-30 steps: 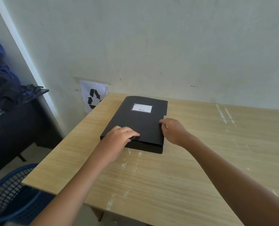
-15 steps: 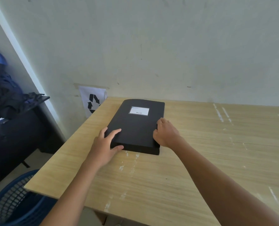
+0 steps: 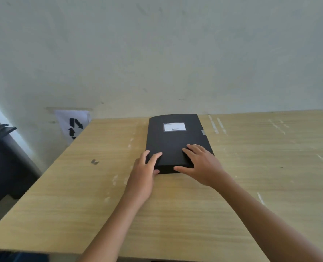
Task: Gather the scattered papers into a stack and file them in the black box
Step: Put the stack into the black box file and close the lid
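Observation:
The black box (image 3: pixel 175 140) lies flat and closed on the wooden table (image 3: pixel 251 186), a white label near its far end. No loose papers are visible. My left hand (image 3: pixel 144 171) grips the box's near left corner, fingers on the lid and thumb at the front edge. My right hand (image 3: pixel 200 165) rests spread on the near right part of the lid, thumb against the front edge.
The table's far edge meets a pale wall. A sheet with a recycling symbol (image 3: pixel 74 125) hangs on the wall left of the table. A dark desk (image 3: pixel 4 167) stands at the left, below the table's left edge.
The box has been turned square to me and now sits nearer the table's middle. Both hands moved from its sides to its near end.

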Demonstrator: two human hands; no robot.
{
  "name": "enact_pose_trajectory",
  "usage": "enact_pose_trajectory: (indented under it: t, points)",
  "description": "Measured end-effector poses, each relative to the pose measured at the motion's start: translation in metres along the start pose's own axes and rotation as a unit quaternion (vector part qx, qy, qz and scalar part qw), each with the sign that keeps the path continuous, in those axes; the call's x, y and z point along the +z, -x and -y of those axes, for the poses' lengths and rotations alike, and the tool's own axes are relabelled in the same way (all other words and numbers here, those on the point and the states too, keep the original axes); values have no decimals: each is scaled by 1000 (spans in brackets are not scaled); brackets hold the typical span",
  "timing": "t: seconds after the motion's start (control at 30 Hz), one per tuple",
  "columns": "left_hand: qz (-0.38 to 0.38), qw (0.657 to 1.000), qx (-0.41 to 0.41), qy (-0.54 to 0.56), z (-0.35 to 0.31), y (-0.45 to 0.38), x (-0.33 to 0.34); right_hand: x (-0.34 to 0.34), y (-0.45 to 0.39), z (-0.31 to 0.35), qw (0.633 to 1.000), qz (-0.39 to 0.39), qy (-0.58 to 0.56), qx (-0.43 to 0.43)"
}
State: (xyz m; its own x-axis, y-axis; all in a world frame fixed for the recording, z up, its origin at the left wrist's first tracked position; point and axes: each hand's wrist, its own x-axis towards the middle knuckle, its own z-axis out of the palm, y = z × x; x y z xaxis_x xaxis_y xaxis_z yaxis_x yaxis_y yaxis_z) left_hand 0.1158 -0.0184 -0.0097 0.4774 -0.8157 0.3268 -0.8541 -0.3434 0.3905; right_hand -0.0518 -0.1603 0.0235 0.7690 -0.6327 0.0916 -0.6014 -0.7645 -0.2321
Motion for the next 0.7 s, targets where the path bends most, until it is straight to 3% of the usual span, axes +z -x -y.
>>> enact_pose_trajectory:
  t: [0.3,0.7]
  points:
    - [16,999,17,25,-83,-34,49,-5,19,-89,994,-44,86,41]
    - [59,995,-24,-73,-106,-80,63,1,-23,-114,986,-12,156,60]
